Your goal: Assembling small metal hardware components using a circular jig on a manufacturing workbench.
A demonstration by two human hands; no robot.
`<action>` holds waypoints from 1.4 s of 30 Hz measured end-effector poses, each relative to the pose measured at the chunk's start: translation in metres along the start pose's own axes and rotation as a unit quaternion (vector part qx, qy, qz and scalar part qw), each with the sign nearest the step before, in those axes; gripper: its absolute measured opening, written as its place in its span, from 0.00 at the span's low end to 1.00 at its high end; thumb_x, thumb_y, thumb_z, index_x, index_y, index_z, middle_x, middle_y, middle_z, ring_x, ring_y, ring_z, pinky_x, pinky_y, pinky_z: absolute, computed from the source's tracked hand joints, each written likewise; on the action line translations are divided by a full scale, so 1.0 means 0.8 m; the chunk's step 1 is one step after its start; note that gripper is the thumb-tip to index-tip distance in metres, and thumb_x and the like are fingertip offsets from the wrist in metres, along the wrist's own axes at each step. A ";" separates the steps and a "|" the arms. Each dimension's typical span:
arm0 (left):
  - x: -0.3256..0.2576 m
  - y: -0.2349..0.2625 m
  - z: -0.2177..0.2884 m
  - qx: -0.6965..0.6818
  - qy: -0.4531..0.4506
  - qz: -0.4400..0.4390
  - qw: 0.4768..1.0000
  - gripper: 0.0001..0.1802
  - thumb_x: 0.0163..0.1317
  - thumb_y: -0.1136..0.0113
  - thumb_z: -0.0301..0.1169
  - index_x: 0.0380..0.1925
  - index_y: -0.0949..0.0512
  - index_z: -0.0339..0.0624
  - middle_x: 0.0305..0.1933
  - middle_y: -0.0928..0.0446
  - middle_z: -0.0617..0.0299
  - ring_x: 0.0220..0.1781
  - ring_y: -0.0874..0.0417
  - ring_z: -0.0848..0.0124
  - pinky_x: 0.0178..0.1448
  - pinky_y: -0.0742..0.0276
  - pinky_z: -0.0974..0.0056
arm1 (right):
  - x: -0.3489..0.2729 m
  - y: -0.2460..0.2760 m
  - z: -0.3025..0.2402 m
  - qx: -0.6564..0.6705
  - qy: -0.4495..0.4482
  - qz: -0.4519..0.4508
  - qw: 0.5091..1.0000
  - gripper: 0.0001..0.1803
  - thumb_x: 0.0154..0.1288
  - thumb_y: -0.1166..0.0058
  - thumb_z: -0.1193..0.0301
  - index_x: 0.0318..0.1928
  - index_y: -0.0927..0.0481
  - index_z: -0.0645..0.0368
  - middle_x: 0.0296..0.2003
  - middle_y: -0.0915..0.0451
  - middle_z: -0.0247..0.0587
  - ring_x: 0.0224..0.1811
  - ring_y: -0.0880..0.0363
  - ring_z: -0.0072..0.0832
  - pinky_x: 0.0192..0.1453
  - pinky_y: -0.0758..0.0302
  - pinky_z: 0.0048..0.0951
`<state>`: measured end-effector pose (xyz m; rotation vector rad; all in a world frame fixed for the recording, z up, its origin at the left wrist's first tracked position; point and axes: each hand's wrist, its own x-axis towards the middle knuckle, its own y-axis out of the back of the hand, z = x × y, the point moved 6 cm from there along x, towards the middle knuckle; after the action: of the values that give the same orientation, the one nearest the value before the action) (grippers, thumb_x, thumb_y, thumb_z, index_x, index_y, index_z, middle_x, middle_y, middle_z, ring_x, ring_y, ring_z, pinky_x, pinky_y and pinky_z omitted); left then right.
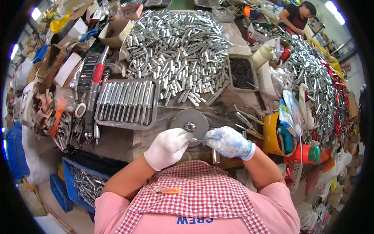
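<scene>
My left hand (168, 147), in a white glove, is closed in a pinch on a thin metal pin (198, 140). My right hand (230, 142), its white glove stained blue, is closed around the pin's other end. Below the right hand a shiny metal piece (216, 156) sticks out; whether that hand grips it too is hidden. Just beyond my fingers lies a grey round disc (198, 117) with a small cluster of metal parts (189, 126) on it. To the left, a grey tray (155, 113) holds several metal rods side by side.
A large heap of metal pieces (179, 54) covers the far bench. Right of it stand a box of dark small parts (242, 73), a pale bottle (263, 55) and a yellow container (271, 134). A blue crate (70, 175) sits lower left. Another person (298, 17) works far right.
</scene>
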<state>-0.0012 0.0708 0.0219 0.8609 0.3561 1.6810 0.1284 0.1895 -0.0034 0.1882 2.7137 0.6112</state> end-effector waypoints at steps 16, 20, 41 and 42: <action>-0.043 -0.013 -0.046 -0.053 0.116 0.123 0.984 0.10 0.51 0.37 0.18 0.35 0.19 0.35 0.34 0.18 0.51 0.35 0.15 0.58 0.39 0.21 0.61 | 0.066 0.126 0.103 -0.295 -0.204 0.235 0.903 0.17 0.56 0.38 0.59 0.41 0.15 0.57 0.38 0.15 0.51 0.43 0.17 0.48 0.49 0.21 0.40; -0.048 -0.015 -0.043 -0.065 0.129 0.125 0.981 0.09 0.51 0.37 0.18 0.35 0.19 0.35 0.35 0.18 0.50 0.35 0.15 0.58 0.39 0.20 0.62 | 0.094 0.120 0.108 -0.373 -0.236 0.200 0.875 0.12 0.58 0.44 0.62 0.35 0.15 0.57 0.38 0.16 0.52 0.43 0.17 0.50 0.48 0.21 0.43; -0.072 -0.027 -0.046 0.134 0.089 0.227 0.960 0.07 0.45 0.34 0.23 0.28 0.19 0.41 0.31 0.22 0.57 0.40 0.22 0.56 0.46 0.25 0.55 | 0.101 0.107 0.087 -0.501 -0.192 0.143 0.832 0.09 0.56 0.48 0.74 0.33 0.14 0.57 0.33 0.15 0.49 0.39 0.15 0.46 0.43 0.19 0.42; -0.072 -0.028 -0.045 0.132 0.085 0.228 0.961 0.08 0.45 0.34 0.24 0.28 0.19 0.42 0.32 0.23 0.58 0.40 0.23 0.56 0.46 0.26 0.54 | 0.096 0.110 0.094 -0.477 -0.141 0.183 0.848 0.10 0.56 0.48 0.74 0.37 0.16 0.58 0.34 0.15 0.50 0.40 0.15 0.47 0.43 0.20 0.44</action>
<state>-0.0062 0.0311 -0.0374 1.0539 0.5377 2.1777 0.0888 0.3136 -0.0521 0.4799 1.8058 1.7811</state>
